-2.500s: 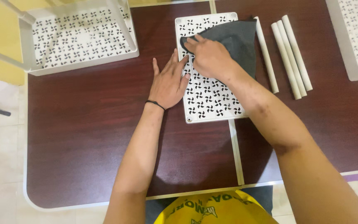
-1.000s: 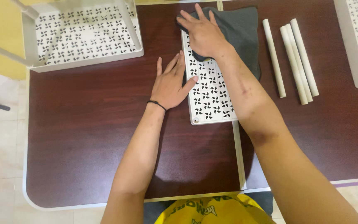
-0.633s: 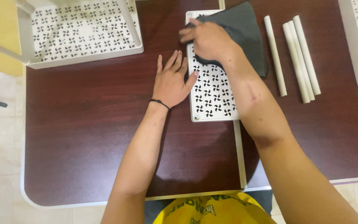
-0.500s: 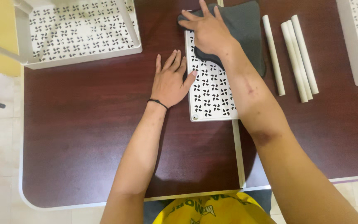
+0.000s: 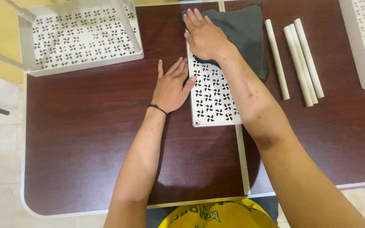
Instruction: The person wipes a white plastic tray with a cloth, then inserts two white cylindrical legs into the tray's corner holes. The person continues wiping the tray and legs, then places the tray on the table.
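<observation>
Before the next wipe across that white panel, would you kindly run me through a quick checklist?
1. Left hand braces the white perforated panel at its left edge: ok.
2. Right hand flat on the grey cloth: ok.
3. Cloth lies on the panel's far end: ok.
4. White tubes lie apart from the panel: ok.
5. Panel flat on the table: ok.
6. Dirt left on panel: cannot tell.
</observation>
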